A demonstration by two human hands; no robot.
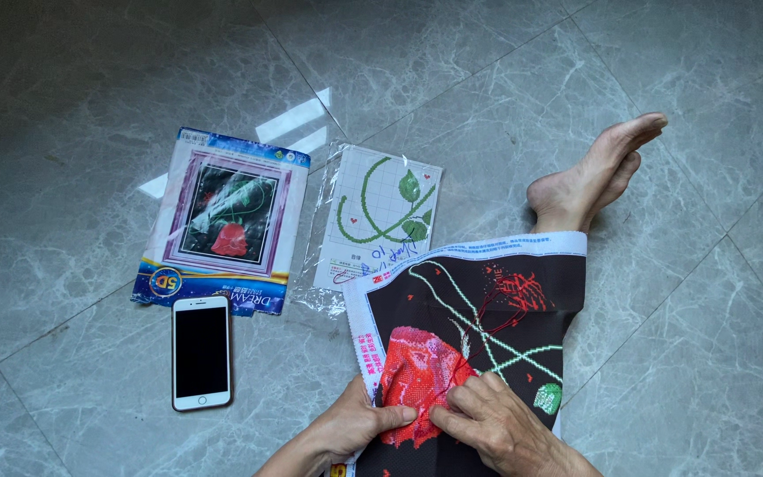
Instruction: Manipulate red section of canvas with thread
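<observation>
While pinching one cloth [487, 309]: left hand [355, 424], right hand [496, 424] (one phone [200, 352], two packets [222, 221]).

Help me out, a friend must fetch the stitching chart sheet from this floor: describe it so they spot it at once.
On the grey marble floor, look just beyond the black embroidery cloth that both hands work on. The pattern chart lies there in a clear sleeve, right of the glossy blue kit package. It alone is white gridded paper with a green curling stem and leaves.
</observation>
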